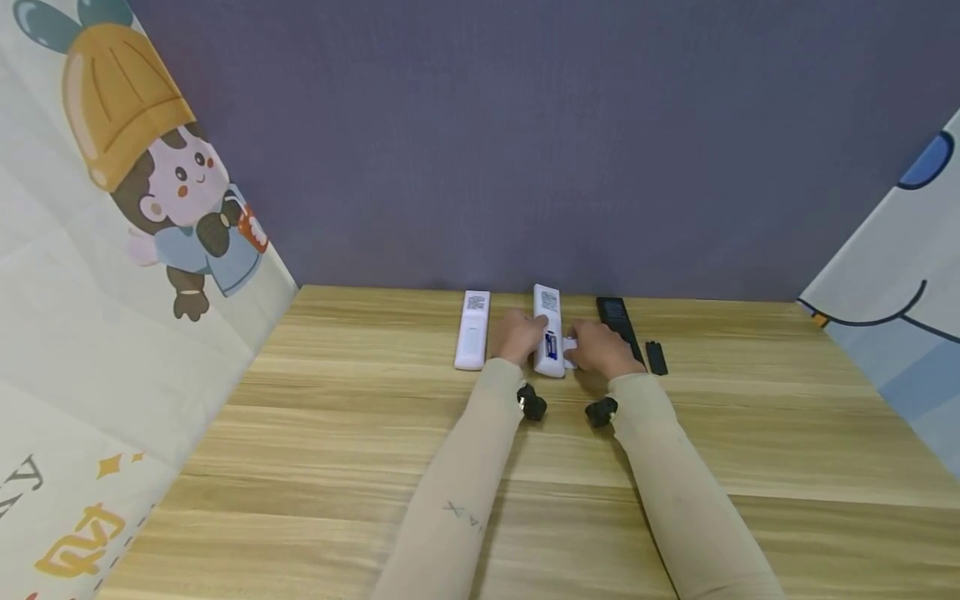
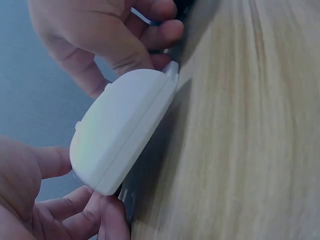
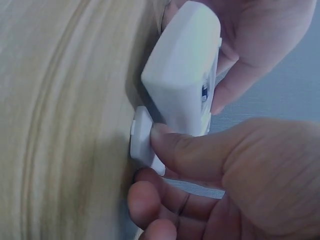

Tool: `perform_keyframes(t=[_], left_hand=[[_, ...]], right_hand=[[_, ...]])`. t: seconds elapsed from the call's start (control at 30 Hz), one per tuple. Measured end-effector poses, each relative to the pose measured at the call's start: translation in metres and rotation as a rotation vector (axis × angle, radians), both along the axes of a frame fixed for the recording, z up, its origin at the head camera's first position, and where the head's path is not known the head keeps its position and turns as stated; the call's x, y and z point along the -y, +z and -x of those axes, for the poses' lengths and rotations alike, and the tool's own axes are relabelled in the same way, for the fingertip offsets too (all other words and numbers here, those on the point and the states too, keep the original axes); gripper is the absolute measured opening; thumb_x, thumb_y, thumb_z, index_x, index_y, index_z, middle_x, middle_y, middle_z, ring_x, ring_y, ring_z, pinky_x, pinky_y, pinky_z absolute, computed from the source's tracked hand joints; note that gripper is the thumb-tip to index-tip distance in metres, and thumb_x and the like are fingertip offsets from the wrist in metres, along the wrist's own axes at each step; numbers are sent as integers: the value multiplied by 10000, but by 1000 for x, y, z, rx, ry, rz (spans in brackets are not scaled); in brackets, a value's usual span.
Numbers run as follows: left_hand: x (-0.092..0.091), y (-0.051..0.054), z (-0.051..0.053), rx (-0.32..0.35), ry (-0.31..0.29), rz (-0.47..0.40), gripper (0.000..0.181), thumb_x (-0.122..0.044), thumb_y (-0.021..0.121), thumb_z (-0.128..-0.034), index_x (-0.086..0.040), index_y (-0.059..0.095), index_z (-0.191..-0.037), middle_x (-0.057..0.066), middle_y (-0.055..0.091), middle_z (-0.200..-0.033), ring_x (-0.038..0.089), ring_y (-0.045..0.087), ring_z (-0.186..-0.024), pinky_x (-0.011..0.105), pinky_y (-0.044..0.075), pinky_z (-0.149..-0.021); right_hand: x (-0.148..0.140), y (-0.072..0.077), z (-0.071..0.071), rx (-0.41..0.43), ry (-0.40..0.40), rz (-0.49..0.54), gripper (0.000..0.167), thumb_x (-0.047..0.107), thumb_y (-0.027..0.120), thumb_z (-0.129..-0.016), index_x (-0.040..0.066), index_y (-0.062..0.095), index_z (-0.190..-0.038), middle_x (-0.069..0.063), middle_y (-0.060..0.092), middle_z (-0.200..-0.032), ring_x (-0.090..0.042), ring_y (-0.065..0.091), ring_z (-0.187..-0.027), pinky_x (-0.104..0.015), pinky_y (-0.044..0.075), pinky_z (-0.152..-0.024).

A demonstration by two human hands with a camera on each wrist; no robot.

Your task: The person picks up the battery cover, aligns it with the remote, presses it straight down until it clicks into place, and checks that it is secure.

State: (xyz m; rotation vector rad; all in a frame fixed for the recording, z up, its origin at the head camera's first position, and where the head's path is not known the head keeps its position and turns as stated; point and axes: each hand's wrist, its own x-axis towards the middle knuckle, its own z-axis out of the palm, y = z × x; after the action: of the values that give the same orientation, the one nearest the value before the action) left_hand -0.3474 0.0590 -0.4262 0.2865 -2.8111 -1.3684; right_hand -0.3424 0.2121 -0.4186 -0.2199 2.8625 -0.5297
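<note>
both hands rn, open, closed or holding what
Left hand: holding the white middle remote.
Right hand: pinching a small white cover.

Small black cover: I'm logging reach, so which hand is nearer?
Right. In the head view, the right hand is just left of the black cover; the left hand is farther left, gripping the open white remote.
</note>
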Motion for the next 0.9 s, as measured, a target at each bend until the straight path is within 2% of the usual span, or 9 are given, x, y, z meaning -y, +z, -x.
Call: perform_keyframes(t=[0.27,0.53,0.77,0.9], left_hand=[[-1,-4,2,31,54,-146,346,-445,681,-950,-133,778,-1062,29,746,-933,165,617,-795,292,461,-683],[2,-1,1,61,26,-312,342,-421,686,-946,-128,761,-1108,17,733,-934,189,639,-865,327,500,-754],[5,1,1,70,-6,-437,339,-362,692,-939,-89,757,-1129,22,721,-935,231,652,-892,275,460,-652],[6,3,2,92,-7,-500,327,-351,692,-933,-82,756,-1108,-3,683,-866,195,624,-839,304,489,-689]], right_hand=[[-2,-1,2,-15,15,-4,436,221,607,-1001,37,564,-1394,-222,637,-1351,-413,637,-1160,-587,513,-946],[-3,0,5,-70,27,24,411,166,627,-967,40,597,-1357,-207,663,-1323,-397,656,-1110,-568,530,-925],[-5,0,7,-114,9,57,330,174,580,-1006,57,646,-1308,-187,718,-1215,-365,672,-1031,-540,540,-876],[-8,-2,8,-139,-6,89,272,181,599,-1000,64,678,-1233,-181,731,-1141,-352,671,-987,-509,534,-836]])
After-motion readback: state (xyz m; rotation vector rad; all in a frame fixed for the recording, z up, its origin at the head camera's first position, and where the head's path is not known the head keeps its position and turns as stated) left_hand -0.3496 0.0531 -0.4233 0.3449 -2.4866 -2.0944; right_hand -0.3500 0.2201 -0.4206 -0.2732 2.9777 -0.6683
